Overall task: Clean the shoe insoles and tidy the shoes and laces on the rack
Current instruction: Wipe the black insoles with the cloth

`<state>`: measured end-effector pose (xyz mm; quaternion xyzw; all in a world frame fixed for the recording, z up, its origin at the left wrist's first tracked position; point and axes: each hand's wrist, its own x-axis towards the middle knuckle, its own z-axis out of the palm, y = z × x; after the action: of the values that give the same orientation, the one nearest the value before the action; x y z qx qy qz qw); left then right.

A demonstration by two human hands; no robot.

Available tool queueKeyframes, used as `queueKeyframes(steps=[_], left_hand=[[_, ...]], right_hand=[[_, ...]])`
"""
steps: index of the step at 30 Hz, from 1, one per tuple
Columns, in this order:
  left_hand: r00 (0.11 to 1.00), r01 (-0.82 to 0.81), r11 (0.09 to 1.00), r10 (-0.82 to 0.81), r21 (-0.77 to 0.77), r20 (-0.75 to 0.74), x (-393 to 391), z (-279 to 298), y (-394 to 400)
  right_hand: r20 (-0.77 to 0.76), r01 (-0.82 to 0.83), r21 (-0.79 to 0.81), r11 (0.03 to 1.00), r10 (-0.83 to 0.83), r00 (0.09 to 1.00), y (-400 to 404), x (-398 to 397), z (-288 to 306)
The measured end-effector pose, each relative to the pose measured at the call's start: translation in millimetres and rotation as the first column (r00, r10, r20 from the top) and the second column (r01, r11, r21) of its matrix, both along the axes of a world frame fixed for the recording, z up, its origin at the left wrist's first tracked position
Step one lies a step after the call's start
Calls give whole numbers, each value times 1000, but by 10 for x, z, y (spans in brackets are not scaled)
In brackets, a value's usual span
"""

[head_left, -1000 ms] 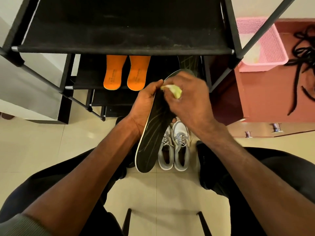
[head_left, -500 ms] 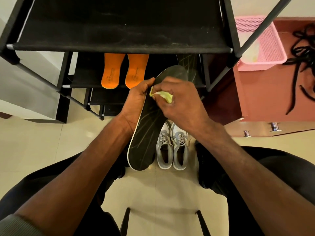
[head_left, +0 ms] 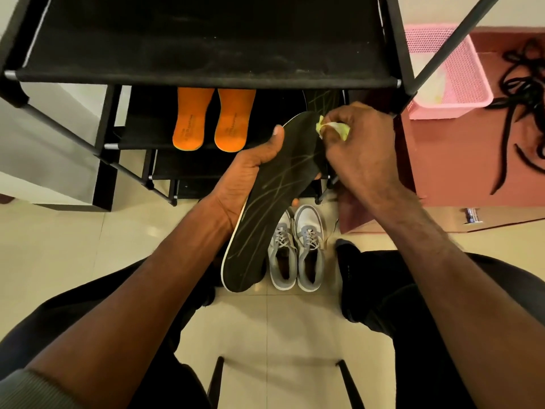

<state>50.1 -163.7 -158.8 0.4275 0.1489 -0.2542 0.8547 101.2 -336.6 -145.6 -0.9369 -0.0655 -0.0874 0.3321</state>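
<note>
Pale cream floor tiles (head_left: 73, 261) spread under a black metal-framed shoe rack with fabric shelves (head_left: 206, 39), and a pink carpet lies off the rack's right edge. Held above the floor in front of the rack's lower shelves is the long black foam insole with pale streaks and a white rim (head_left: 265, 208), its heel toward the person and its toe up near the right end of the second shelf. The left hand (head_left: 250, 169) grips it around the middle from the left edge, thumb laid over the top face and fingers curled beneath. The right hand (head_left: 356, 149) is closed around a small crumpled yellow-green wipe (head_left: 333, 128), pinching it against the insole's toe. By its look the insole is light, thin and bendy, so a mid-length hold with support underneath probably suits it best; taken by one end it would likely droop under wiping pressure. Its surface looks matte and dusty rather than slippery. A pair of orange insoles (head_left: 213, 121) lies side by side at the front edge of the second shelf, a pair of grey-and-white laced sneakers (head_left: 298, 249) stands on the floor, and loose black shoelaces (head_left: 519, 113) sprawl on the carpet beside a pink mesh plastic basket (head_left: 460, 81).
</note>
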Motion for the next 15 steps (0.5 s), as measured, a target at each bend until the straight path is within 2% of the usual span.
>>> queueKeyframes(steps=[6, 8, 11, 12, 15], left_hand=[[999, -32, 995, 29, -99, -28, 44, -85, 22], [1000, -2, 993, 1, -119, -8, 45, -74, 6], [999, 10, 997, -7, -72, 34, 28, 9, -12], [999, 5, 998, -3, -63, 43, 21, 50, -25], [998, -35, 989, 42, -145, 42, 11, 89, -25]], right_hand=[[95, -237, 52, 970, 231, 968, 331, -314, -86], [112, -184, 35, 982, 179, 977, 280, -262, -82], [119, 4, 58, 998, -11, 993, 126, -114, -37], [117, 20, 67, 998, -28, 993, 111, -104, -25], [95, -132, 71, 989, 125, 988, 248, -222, -60]])
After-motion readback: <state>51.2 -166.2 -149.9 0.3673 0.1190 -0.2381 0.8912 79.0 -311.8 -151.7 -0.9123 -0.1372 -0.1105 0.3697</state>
